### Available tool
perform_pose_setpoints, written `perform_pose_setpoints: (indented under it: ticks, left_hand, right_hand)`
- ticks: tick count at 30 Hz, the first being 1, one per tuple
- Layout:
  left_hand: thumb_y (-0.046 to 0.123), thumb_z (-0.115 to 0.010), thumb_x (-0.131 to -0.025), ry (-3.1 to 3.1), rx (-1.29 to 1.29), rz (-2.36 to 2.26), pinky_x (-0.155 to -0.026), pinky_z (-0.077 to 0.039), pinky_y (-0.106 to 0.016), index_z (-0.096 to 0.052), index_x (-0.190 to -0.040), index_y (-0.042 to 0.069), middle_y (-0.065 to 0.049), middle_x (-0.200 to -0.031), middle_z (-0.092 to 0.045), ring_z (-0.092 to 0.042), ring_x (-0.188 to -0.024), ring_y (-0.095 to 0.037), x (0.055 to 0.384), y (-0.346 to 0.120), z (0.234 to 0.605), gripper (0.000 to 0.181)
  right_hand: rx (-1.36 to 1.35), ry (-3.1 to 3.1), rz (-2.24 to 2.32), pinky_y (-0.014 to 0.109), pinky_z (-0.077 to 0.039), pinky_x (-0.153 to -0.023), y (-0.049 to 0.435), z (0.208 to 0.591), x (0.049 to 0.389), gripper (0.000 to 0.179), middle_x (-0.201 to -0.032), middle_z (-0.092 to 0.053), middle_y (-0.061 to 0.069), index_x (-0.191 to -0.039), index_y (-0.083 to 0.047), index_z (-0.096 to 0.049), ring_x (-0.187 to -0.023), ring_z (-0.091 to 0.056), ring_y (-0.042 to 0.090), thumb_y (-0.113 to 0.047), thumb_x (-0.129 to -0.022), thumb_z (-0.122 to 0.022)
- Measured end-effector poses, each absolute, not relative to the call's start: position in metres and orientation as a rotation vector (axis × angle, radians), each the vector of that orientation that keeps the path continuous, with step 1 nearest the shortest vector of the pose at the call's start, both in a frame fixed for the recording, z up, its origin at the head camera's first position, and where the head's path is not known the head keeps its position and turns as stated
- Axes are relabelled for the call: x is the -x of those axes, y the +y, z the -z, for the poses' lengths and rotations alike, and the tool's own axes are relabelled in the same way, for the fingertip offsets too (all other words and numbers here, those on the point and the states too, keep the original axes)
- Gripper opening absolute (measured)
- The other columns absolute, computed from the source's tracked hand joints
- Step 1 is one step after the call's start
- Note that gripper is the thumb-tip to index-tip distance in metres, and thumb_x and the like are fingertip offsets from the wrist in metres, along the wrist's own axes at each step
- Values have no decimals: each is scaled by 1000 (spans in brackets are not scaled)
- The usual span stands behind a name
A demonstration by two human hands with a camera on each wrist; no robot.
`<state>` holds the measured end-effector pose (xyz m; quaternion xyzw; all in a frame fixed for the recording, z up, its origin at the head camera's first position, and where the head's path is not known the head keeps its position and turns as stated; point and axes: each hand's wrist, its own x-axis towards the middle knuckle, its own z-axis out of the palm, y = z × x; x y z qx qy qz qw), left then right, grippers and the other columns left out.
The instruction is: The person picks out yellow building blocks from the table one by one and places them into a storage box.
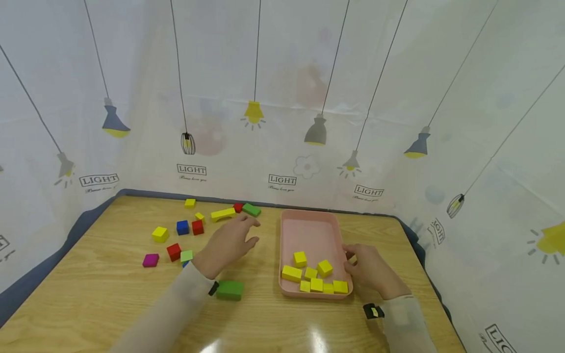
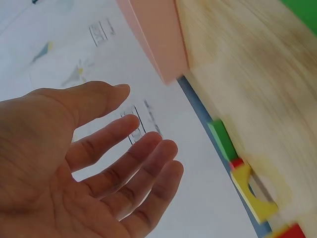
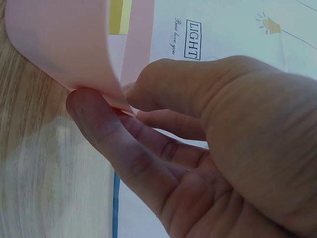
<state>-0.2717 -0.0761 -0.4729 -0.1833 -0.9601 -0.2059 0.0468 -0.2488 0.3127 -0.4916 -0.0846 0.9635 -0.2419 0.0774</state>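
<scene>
My right hand (image 1: 372, 267) pinches the right side wall of a pink tray (image 1: 309, 230). In the right wrist view, thumb and fingers (image 3: 99, 124) lie on both sides of that wall. Several yellow blocks (image 1: 292, 273) are gathered at the tray's near end. My left hand (image 1: 227, 245) hovers left of the tray with relaxed, spread fingers; the left wrist view shows its palm (image 2: 44, 198) bare. Beyond it lie a yellow arch block (image 1: 223, 214), a red block (image 1: 238, 208) and a green block (image 1: 251, 210). A larger green block (image 1: 229, 290) sits by the left wrist.
On the table's left side are scattered a blue cube (image 1: 182, 227), red cubes (image 1: 174, 252), a magenta block (image 1: 150, 260), a light green block (image 1: 186, 256) and more yellow blocks (image 1: 160, 234). A printed white curtain (image 1: 229, 166) hangs around the table (image 1: 101, 299).
</scene>
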Motion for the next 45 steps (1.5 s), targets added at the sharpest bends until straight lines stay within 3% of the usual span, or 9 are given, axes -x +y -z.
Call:
perform_pose_setpoints:
  ticks: [9, 16, 19, 23, 27, 35, 45]
  left_hand:
    - [20, -85, -108, -2934, 409, 636, -85, -69, -47, -77, -144, 4, -24, -138, -74, -70, -95, -27, 269, -152, 477, 40]
    - [21, -84, -108, -2975, 224, 634, -91, -71, -59, -71, -148, -1, -34, -143, -67, -73, -108, -40, 262, -213, 477, 47]
    - [23, -84, -108, -2960, 148, 619, -85, -71, -57, -72, -148, 1, -36, -144, -66, -71, -110, -46, 268, -239, 490, 48]
    - [22, -83, -107, -2956, 58, 606, -90, -69, -65, -68, -151, -2, -41, -149, -60, -66, -121, -57, 270, -262, 498, 52]
    - [21, -81, -108, -2985, -4, 603, -104, -60, -80, -61, -157, -8, -47, -157, -52, -58, -137, -67, 266, -271, 495, 60]
    - [23, -75, -109, -3146, -166, 598, -115, -51, -85, -43, -169, -11, -51, -166, -36, -46, -144, -72, 271, -279, 497, 76]
    - [15, -77, -108, -3186, -77, 650, -116, -57, -77, -54, -158, -15, -47, -153, -54, -63, -126, -55, 279, -281, 501, 64]
  right_hand:
    - [243, 2887, 749, 39, -72, -88, 314, 493, 245, 56, -126, -83, 17, -161, 3, -65, -100, -75, 20, -3, -106, -79]
    - [214, 2867, 768, 37, -72, -86, 312, 492, 243, 58, -131, -82, 17, -163, 3, -64, -100, -75, 20, -4, -107, -79]
    - [190, 2859, 772, 37, -72, -88, 311, 492, 243, 60, -131, -82, 16, -164, 1, -63, -100, -74, 20, -4, -107, -79]
    - [171, 2858, 778, 40, -72, -92, 311, 491, 243, 60, -133, -82, 16, -165, 0, -62, -105, -76, 21, -4, -108, -79]
    - [132, 2853, 782, 41, -72, -94, 310, 492, 242, 60, -136, -81, 17, -166, -1, -62, -105, -75, 22, -5, -108, -78]
    - [110, 2867, 764, 43, -72, -95, 309, 493, 242, 59, -136, -81, 16, -166, -2, -62, -104, -73, 21, -6, -109, -78]
    - [107, 2864, 789, 43, -72, -94, 309, 494, 241, 59, -136, -81, 18, -165, -1, -63, -104, -75, 22, -6, -109, -78]
